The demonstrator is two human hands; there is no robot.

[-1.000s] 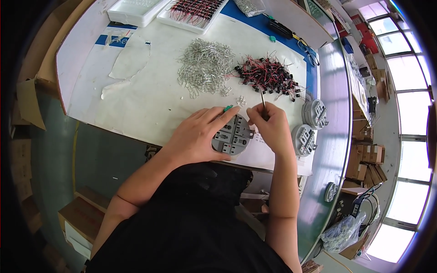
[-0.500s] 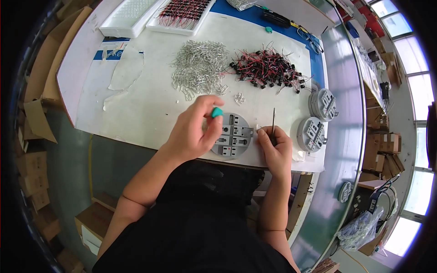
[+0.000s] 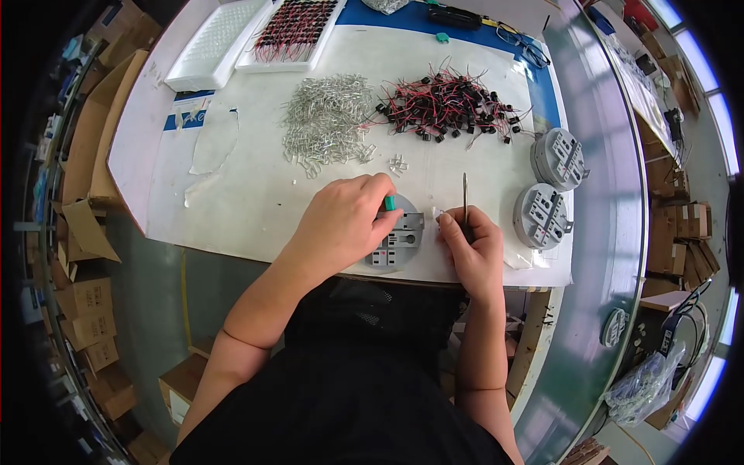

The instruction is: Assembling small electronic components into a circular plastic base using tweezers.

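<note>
Over the upper left of a round grey plastic base (image 3: 407, 252), my left hand (image 3: 345, 221) bends its fingers together. A small green cover or piece (image 3: 390, 203) shows at its fingertips; what they pinch underneath is hidden. Just right of the base, my right hand (image 3: 477, 248) is closed around a thin metal-shanked tool (image 3: 465, 190), its shank pointing up and its grip mostly hidden. Thumb and forefinger of that hand also pinch a tiny pale piece (image 3: 439, 215), too small to make out. Slots and small dark terminals mark the base's face.
Beyond my hands lie a heap of bent metal clips (image 3: 329, 120) and a pile of black parts with red wires (image 3: 453, 108). Two more grey bases (image 3: 542, 217) stand at the right. White trays (image 3: 205, 77) sit at the far left, a blue mat (image 3: 504, 46) at the back.
My left hand has moved right and now covers the base's upper left part, its fingertips lower. My right hand stays beside the base with the tool. The whole view has shifted slightly.
</note>
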